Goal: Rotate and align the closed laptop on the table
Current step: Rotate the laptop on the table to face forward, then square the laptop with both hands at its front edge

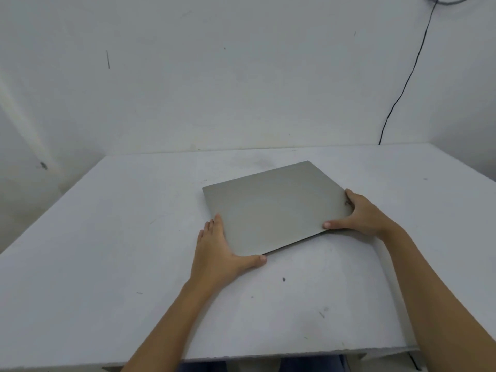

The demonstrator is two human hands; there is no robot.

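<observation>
A closed grey laptop (273,208) lies flat on the white table (107,251), turned askew so its edges run diagonally to the table's front edge. My left hand (217,248) cups its near-left corner, fingers along the left edge and thumb against the front edge. My right hand (357,213) grips the right corner, thumb on the lid near the front edge and fingers wrapped over the right side.
A white wall rises right behind the table's far edge. A black cable (408,81) hangs down the wall at the right and drops behind the table. The table's front edge runs close to my body.
</observation>
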